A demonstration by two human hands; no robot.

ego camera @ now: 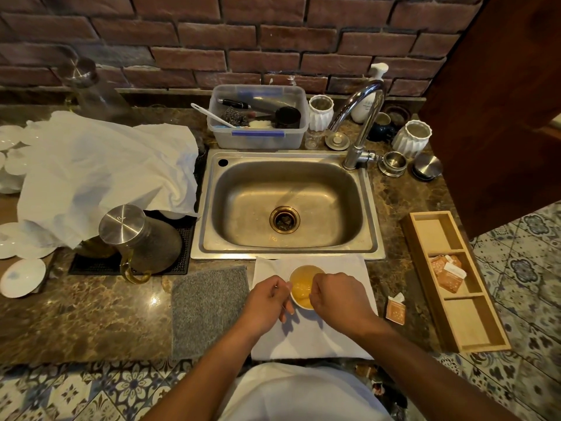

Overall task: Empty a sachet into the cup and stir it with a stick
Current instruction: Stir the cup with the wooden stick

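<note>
Your left hand (267,302) is curled against the left side of the cup (303,287), fingers pressed together around the rim and wall to steady it. A thin pale line runs down past those fingers; it may be the stick, but it is too fine to be sure. Your right hand (337,296) hangs over the cup's right rim, fingers bunched into a pinch. What it pinches is hidden under the knuckles, so you cannot tell from here whether the stick is in that grip.

The cup sits between your two hands on a white napkin (343,268), just in front of the sink (285,250). It holds a cloudy amber liquid.

A torn sachet (396,309) lies to the right of your right hand, off the napkin, with more sachets in the wooden tray (425,275) beyond it. So the emptying looks done, and by the pose of your hands you are in the stirring stage. What seems left is to finish the stir until the liquid looks even.
</note>
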